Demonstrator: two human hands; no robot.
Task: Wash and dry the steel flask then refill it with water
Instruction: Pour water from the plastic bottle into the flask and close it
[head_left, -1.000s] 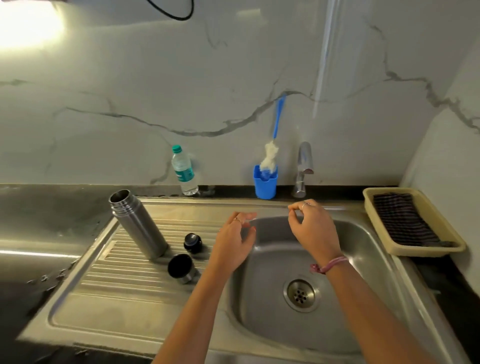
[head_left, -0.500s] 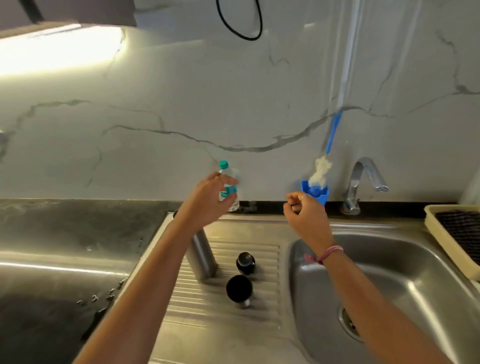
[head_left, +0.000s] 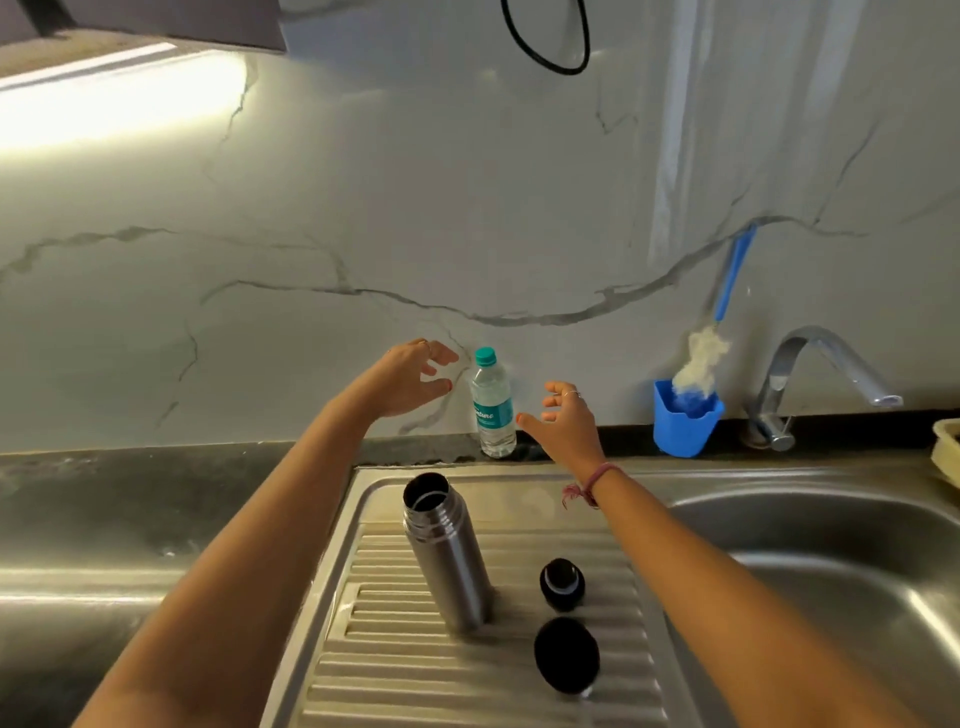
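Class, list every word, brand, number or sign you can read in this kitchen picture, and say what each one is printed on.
Teal label of the plastic water bottle: white script, blurred, seems to end in "ture"; the full word cannot be read.
Smaller print on that label: too small to read.
Steel flask, its caps, blue holder: no text visible.

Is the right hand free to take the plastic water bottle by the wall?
Probably yes. The right hand is open just right of the plastic water bottle, thumb nearly touching it, with nothing between them. The left hand hovers open on its other side.
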